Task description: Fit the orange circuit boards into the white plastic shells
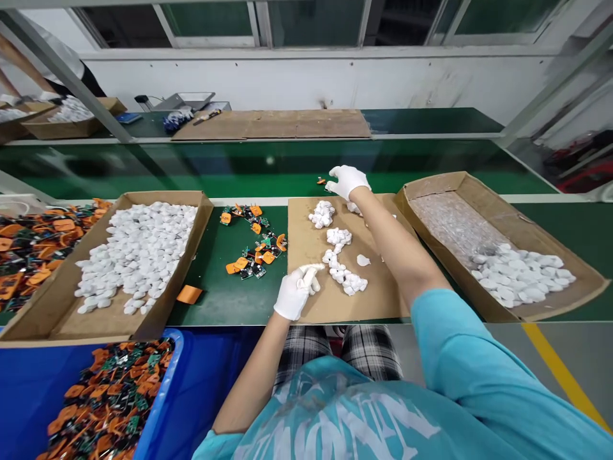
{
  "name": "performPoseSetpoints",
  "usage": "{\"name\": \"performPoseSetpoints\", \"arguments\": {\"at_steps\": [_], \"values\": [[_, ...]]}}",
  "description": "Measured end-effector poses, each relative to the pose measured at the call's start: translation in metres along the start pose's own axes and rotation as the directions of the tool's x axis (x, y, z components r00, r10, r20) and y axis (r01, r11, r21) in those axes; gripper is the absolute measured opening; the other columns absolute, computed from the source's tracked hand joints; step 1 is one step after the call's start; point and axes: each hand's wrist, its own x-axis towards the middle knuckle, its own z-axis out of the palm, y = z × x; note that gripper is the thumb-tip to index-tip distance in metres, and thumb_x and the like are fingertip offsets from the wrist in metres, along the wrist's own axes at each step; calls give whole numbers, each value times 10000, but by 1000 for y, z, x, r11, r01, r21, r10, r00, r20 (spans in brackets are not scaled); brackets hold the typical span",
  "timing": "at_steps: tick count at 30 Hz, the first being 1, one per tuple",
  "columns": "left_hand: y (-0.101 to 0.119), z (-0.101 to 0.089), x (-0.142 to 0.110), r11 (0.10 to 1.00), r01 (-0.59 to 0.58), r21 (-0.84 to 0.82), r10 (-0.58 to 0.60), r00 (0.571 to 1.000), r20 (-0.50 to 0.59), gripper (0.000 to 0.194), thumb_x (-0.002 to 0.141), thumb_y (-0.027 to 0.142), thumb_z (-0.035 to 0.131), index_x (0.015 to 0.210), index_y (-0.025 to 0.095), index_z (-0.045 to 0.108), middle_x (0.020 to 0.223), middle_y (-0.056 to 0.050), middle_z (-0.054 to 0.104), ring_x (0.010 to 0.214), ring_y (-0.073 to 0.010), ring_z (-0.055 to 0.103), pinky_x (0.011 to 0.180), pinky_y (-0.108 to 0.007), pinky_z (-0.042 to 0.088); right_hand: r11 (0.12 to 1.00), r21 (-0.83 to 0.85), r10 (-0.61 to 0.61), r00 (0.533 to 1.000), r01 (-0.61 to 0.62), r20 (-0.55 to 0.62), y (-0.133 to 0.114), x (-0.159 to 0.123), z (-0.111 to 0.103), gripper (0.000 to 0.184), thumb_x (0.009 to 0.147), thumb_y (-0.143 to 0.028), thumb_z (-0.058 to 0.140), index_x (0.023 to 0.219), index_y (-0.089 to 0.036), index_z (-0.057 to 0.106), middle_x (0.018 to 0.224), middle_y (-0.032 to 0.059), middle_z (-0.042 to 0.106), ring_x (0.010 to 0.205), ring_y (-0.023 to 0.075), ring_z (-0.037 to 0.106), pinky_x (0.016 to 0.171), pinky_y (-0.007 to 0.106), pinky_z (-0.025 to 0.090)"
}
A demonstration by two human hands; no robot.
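Observation:
Both my hands wear white gloves. My left hand (pixel 295 291) rests at the near left edge of a flat cardboard sheet (pixel 311 294) and is closed around a small white plastic shell (pixel 311 276). Small heaps of white shells (pixel 341 265) lie on that sheet. My right hand (pixel 345 181) is stretched far forward over the green conveyor belt (pixel 239 169), its fingers curled at a small orange and green circuit part (pixel 322 182) lying on the belt.
A cardboard tray of white shells (pixel 136 252) stands at the left, another cardboard tray (pixel 498 255) at the right. Loose orange circuit parts (pixel 251 246) lie between the tray and the sheet. A blue bin (pixel 163 409) of such parts sits near left. Another person (pixel 71 64) stands far left.

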Motion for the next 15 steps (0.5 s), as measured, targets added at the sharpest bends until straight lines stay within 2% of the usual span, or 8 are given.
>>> {"name": "performPoseSetpoints", "arguments": {"at_steps": [4, 7, 9, 12, 15], "values": [[-4, 0, 1, 999, -28, 34, 27, 999, 35, 449, 874, 503, 469, 1021, 155, 711, 551, 16, 604, 470, -82, 505, 490, -192, 395, 993, -108, -24, 993, 37, 117, 21, -86, -14, 315, 859, -410, 509, 1022, -230, 711, 964, 72, 722, 885, 239, 657, 761, 302, 462], [-7, 0, 1, 996, -64, 64, 59, 996, 68, 423, 875, 486, 485, 1047, 168, 706, 565, 18, 621, 499, -87, 527, 528, -193, 420, 989, -131, -26, 964, 63, 264, 32, -147, 0, 337, 869, -429, 497, 1076, -257, 699, 1020, 79, 703, 891, 256, 647, 735, 316, 442], [-7, -1, 0, 992, -77, 95, 70, 994, 80, 413, 875, 471, 490, 1059, 167, 701, 573, 18, 629, 514, -90, 536, 546, -195, 430, 987, -132, -41, 949, 86, 314, 34, -174, 17, 342, 897, -366, 460, 1145, -253, 667, 1095, 99, 669, 907, 258, 641, 725, 322, 429], [-5, -1, -1, 989, -80, 127, 70, 994, 79, 414, 878, 456, 480, 1063, 157, 697, 575, 15, 631, 515, -93, 538, 545, -197, 433, 991, -105, -61, 968, 89, 242, 38, -193, 40, 351, 933, -278, 393, 1148, -207, 661, 1058, 133, 657, 901, 267, 634, 772, 364, 413], [-4, 0, -2, 986, -86, 145, 75, 994, 78, 415, 878, 448, 474, 1071, 153, 693, 573, 15, 628, 513, -95, 536, 540, -198, 431, 987, 122, -114, 993, 108, 43, 50, -203, 55, 335, 933, -262, 401, 1123, -183, 666, 983, 128, 671, 922, 262, 626, 842, 397, 417]]}}
